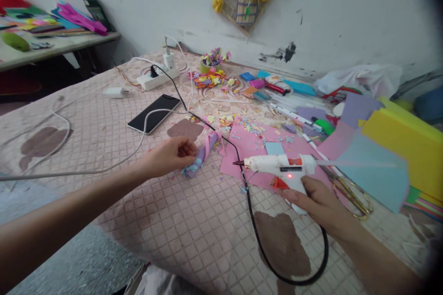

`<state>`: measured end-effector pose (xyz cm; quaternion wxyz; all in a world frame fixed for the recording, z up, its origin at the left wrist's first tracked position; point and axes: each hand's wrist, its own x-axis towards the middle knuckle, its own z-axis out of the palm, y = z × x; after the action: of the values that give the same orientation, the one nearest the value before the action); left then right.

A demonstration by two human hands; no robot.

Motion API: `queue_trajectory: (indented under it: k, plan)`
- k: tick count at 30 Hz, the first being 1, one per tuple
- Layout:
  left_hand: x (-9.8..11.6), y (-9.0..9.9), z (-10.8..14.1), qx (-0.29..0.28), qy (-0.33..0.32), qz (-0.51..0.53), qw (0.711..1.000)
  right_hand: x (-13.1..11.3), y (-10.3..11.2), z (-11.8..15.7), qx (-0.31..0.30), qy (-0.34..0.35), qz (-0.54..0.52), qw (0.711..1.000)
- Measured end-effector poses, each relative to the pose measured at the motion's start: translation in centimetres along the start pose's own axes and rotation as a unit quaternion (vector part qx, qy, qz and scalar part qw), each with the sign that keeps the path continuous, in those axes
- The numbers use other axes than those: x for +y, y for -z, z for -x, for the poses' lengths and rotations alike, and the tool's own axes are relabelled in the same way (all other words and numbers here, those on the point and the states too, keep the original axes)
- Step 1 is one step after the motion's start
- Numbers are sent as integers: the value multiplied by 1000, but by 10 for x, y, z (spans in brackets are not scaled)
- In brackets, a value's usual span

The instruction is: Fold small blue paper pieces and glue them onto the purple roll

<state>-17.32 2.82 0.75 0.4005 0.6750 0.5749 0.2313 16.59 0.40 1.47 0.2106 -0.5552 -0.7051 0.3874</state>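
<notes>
My right hand (320, 205) is wrapped round the grip of a white hot glue gun (268, 164). The gun's red light is on, and its nozzle points left. A clear glue stick (353, 163) juts from its back. My left hand (183, 153) has its fingers curled in beside a small purple paper roll (206, 148) with pink and light blue strips. The thumb is against or just over the roll's blue end; what the fingertips pinch, if anything, is hidden. Under the gun lies a pink sheet (230, 159) strewn with paper scraps.
A black cord (254, 221) loops across the quilted cloth to a power strip (157, 78). A phone (154, 114) lies behind my left hand. Gold-handled scissors (360, 200), coloured sheets (404, 147) and a pot of paper flowers (210, 63) surround the work area.
</notes>
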Motion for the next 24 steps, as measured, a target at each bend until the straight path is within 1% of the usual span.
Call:
queue_trajectory:
  k: [5,14,19,24]
  plan:
    - [1,1,-1,-10,4,-1,1000,1,0,1,-7,2,-5,1000]
    - [6,4,1,-18,8,28,999,0,1,1,-14,3,-6,1000]
    - [4,5,1,-23,19,43,999,3,0,1,-10,13,3,1000]
    - [0,8,11,-1,13,63,998,2,0,1,-11,8,1,1000]
